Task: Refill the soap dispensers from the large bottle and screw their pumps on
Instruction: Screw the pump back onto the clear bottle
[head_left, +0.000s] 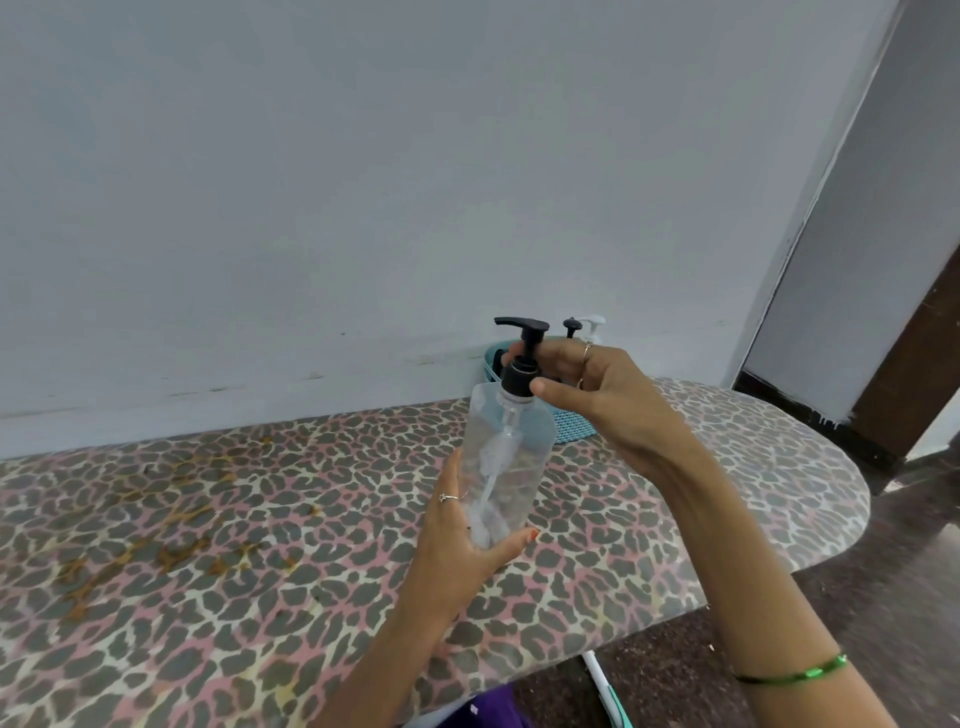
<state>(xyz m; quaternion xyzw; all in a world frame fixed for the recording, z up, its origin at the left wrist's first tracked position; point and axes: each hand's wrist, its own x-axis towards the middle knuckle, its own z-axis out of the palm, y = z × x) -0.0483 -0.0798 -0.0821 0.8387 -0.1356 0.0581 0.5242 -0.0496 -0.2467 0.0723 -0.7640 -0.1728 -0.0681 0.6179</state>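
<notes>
The clear plastic dispenser bottle (501, 467) is held up in the air above the worktop (208, 519), which has a leopard-print cover, somewhere over its middle and toward the far edge. The left hand (462, 540) grips the bottle from below: its fingers and thumb are curled around the lower part of the body, and the thumb tip shows on the right side near the base. The right hand (587, 395) is at the top; its thumb and fingers pinch the black collar of the black pump head (522, 358), which sits on the neck.

The relation that matters is this one. The long axis of the bottle runs from the left hand at the bottom up to the right hand at the top, and it leans a little, with the neck toward the far edge and the base toward the person. The pump collar is on this same axis, and the dip tube goes down inside the bottle. So the right hand is the nearer one to the collar, and I judge that it does the turning while the left hand keeps the body from rotating. I cannot tell whether the collar is being loosened or tightened.

The bottle looks almost empty, though this is hard to tell through the clear plastic.

At the far edge, against the wall, stands a blue woven basket (566, 428) with more pump heads showing above it.
</notes>
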